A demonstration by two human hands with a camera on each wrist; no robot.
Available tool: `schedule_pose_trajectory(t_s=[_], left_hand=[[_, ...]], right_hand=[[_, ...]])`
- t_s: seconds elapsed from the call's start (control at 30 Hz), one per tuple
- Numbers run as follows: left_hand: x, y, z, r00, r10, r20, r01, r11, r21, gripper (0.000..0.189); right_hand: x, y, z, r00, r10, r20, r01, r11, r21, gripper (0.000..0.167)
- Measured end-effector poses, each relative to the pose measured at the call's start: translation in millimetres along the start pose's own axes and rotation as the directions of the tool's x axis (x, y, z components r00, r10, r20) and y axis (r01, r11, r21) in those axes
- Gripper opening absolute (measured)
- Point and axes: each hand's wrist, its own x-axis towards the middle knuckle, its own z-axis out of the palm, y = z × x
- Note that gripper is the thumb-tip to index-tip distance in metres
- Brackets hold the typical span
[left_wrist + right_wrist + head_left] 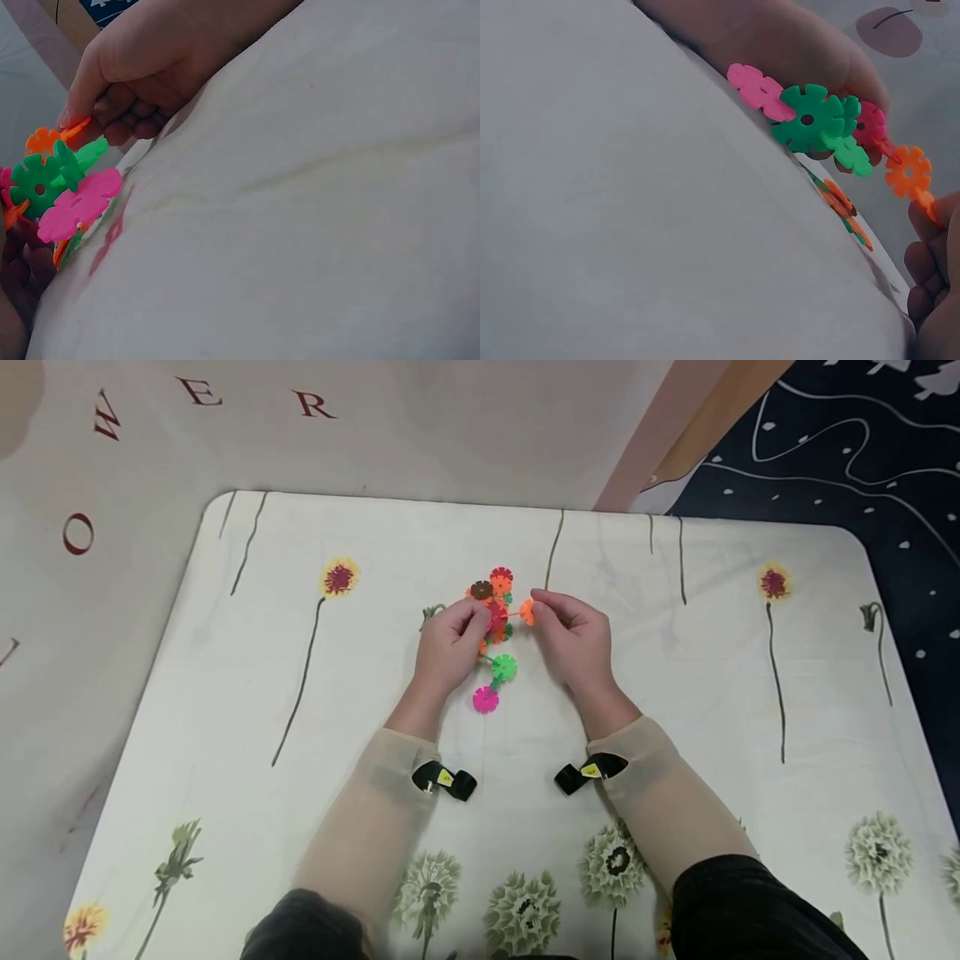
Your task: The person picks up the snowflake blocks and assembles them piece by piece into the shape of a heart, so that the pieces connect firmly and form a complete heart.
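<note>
Notched plastic snowflake discs are joined into a chain between the two hands. My left hand (pixel 448 647) grips its left part near a red disc (pixel 870 125). Hanging toward me from that grip are a green disc (pixel 504 667) and a pink disc (pixel 485 699). My right hand (pixel 579 639) pinches an orange disc (pixel 527 612) between thumb and forefinger. In the right wrist view, this pinched disc slots into another orange disc (pixel 908 172), which links to the red one. The left hand's fingertips are partly hidden behind the discs in the left wrist view.
Just beyond the hands, more discs lie on the table, among them a brown disc (pixel 482 590) and a red-orange one (pixel 501 578). A white flower-print cloth (pixel 360 693) covers the table. A pale wall (pixel 450 435) borders its far side.
</note>
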Motion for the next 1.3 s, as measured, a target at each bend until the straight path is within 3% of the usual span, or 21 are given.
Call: schedule_pose_trajectory(t_s=[0.53, 0.87, 1.3], left_hand=[[-0.3, 1.9, -2.6, 0.998, -0.054, 0.029, 0.054, 0.999, 0.007, 0.022], [-0.3, 0.9, -0.2, 1.000, -0.023, 0.016, 0.023, 0.999, 0.025, 0.018], [-0.1, 0.8, 0.1, 0.999, -0.043, -0.020, 0.044, 0.999, 0.010, 0.016]], right_hand=[[-0.7, 2.3, -0.6, 0.999, -0.038, 0.027, 0.037, 0.999, 0.039, 0.017], [-1.4, 6.2, 1.9, 0.994, -0.094, 0.058, 0.092, 0.995, 0.036, 0.020], [-1.4, 4.9, 3.3, 0.997, -0.063, 0.047, 0.063, 0.998, 0.004, 0.022]])
